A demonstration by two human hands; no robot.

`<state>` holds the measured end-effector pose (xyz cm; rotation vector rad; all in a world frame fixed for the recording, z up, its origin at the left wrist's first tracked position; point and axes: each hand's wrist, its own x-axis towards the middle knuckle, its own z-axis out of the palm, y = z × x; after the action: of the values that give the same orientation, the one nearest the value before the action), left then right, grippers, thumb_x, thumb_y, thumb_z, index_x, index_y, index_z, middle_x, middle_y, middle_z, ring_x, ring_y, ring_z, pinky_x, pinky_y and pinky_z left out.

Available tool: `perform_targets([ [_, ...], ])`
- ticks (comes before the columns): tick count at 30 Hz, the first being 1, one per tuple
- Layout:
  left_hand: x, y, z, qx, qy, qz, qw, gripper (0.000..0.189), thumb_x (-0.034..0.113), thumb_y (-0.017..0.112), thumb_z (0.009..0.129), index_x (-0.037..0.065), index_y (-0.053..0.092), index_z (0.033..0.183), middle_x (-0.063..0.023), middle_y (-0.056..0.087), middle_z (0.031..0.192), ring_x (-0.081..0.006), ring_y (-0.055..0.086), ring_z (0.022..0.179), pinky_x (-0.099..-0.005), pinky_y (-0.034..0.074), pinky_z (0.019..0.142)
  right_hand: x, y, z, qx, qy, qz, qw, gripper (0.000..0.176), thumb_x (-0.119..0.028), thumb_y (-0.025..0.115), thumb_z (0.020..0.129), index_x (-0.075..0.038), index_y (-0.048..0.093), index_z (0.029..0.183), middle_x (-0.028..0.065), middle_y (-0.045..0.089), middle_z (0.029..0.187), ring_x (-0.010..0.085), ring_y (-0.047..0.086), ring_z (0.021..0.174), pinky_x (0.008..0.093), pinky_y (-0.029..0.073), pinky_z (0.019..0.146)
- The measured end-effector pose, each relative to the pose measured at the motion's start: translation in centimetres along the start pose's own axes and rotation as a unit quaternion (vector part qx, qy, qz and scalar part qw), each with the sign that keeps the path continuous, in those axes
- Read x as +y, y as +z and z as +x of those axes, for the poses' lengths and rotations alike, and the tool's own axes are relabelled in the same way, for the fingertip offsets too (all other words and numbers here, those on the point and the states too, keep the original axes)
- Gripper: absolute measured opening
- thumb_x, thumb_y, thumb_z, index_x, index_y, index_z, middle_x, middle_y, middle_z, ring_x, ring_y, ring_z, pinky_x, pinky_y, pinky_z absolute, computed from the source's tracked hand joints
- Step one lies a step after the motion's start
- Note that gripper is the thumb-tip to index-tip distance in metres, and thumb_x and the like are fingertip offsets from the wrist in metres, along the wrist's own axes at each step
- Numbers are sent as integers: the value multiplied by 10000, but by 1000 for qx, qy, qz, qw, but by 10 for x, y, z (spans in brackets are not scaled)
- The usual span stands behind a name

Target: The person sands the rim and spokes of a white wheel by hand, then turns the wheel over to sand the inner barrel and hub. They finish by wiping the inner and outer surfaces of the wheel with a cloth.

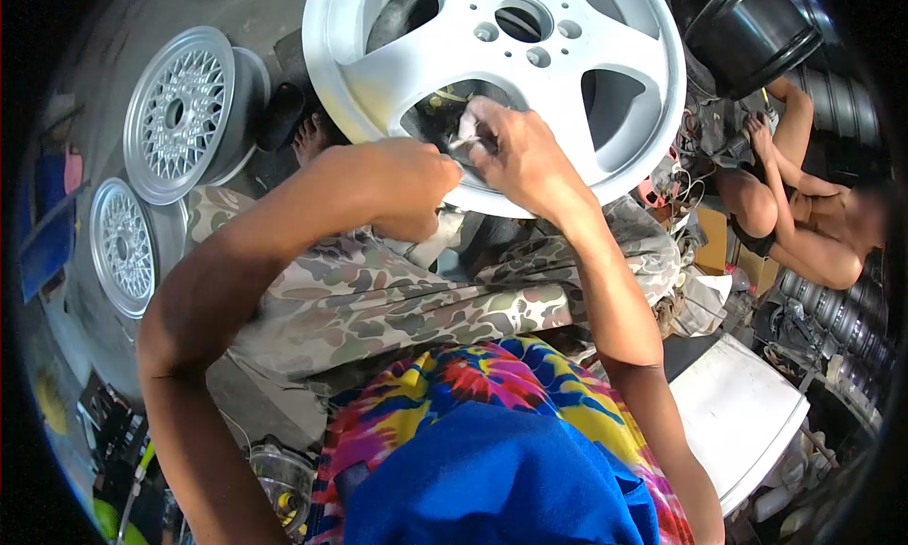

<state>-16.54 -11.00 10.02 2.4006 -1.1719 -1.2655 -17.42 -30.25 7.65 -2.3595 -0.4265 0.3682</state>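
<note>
Wheel [567, 100] stood on the lap. Right hand [520, 157] pinched a white scrap [467, 126] at its near spoke opening. Left hand [407, 187] was fisted just left, against the rim.

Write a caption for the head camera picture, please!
Seated worker's right hand holds a small white scrap against a white five-spoke wheel on the lap, left hand curled at its rim.
</note>
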Motion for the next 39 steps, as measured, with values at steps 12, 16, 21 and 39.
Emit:
perform_targets([
  [12,-46,-41,-40,219,-142,-30,965,248,241,636,886,51,740,1006,-174,723,1036,-373,667,1020,-459,522,920,-24,21,16,-70,-28,67,995,167,-62,664,795,-38,720,950,269,681,830,444,678,863,498,534,816],
  [16,-74,-38,-44,393,-160,32,905,309,301,650,920,67,739,1102,-193,706,1089,-360,663,1025,-442,516,941,-8,24,12,-71,-83,0,994,172,-69,646,816,-30,713,970,265,681,825,447,676,847,513,534,805],
  [21,-69,-36,-30,359,-208,48,909,485,408,711,898,27,692,1197,-208,685,1160,-373,633,1115,-452,497,970,-29,40,28,10,-22,4,1000,184,4,659,797,8,706,974,254,694,824,391,707,807,469,547,759],
  [39,-61,-40,-18,237,-231,4,944,633,424,711,884,-14,588,1325,-251,647,1247,-408,585,1210,-468,449,1043,-7,52,21,74,101,180,976,91,-68,688,821,10,654,851,248,688,801,451,686,809,530,519,735],
])
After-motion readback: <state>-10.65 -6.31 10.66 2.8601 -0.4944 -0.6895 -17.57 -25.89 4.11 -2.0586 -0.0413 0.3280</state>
